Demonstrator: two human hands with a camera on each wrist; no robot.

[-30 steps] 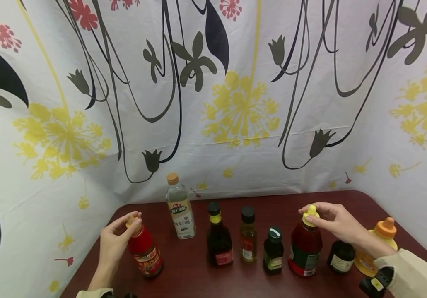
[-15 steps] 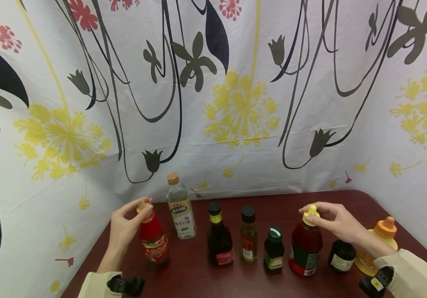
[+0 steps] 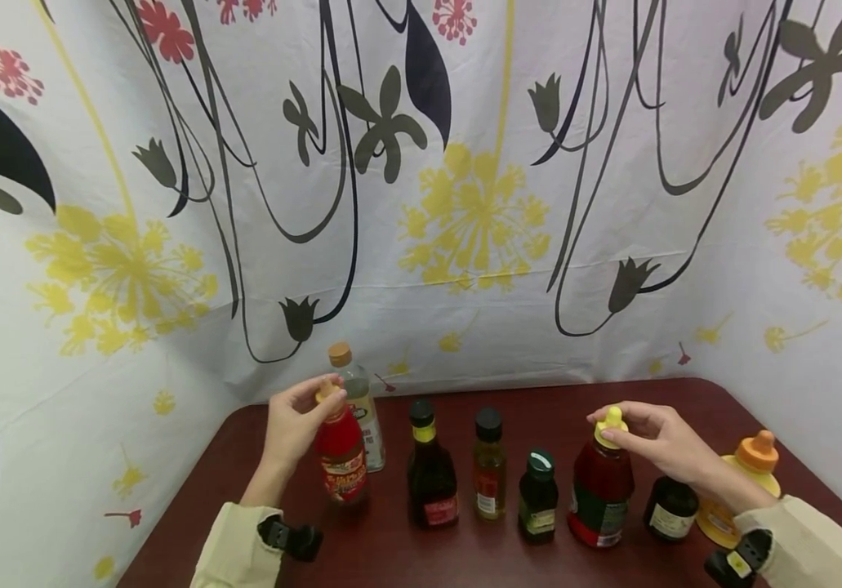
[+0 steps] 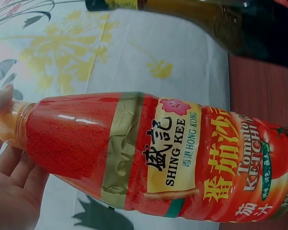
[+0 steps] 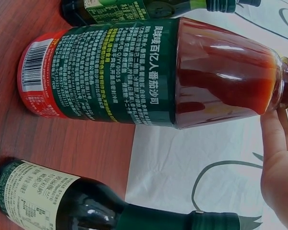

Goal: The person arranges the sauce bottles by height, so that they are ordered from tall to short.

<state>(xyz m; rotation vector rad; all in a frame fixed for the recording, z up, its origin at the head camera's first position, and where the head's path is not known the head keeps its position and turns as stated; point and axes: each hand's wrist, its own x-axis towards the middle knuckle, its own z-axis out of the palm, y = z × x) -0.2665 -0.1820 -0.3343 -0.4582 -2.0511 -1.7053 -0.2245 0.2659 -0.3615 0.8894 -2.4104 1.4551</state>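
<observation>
My left hand point(image 3: 291, 429) pinches the orange cap of a red tomato ketchup bottle point(image 3: 343, 457) between thumb and fingers. In the left wrist view this ketchup bottle point(image 4: 129, 153) shows its Shing Kee label, and its base runs out of the frame. It hangs upright from the fingers, low over the table, in front of the clear vinegar bottle point(image 3: 372, 420). My right hand point(image 3: 659, 437) grips the yellow cap of a second ketchup bottle point(image 3: 600, 494), which stands on the table. Its green back label and red lower band face the right wrist camera on this ketchup bottle point(image 5: 221, 72).
Between the hands stand a dark bottle with a yellow neck band point(image 3: 431, 482), a slim black-capped bottle point(image 3: 490, 474) and a small green-capped bottle point(image 3: 538, 506). Under the right forearm are a dark bottle point(image 3: 672, 513) and a yellow bottle point(image 3: 755, 465). A patterned cloth point(image 3: 479, 327) hangs behind.
My left hand has carried its ketchup bottle right and slightly away, so it now covers part of the vinegar bottle. The right hand and its ketchup bottle have stayed in place.
</observation>
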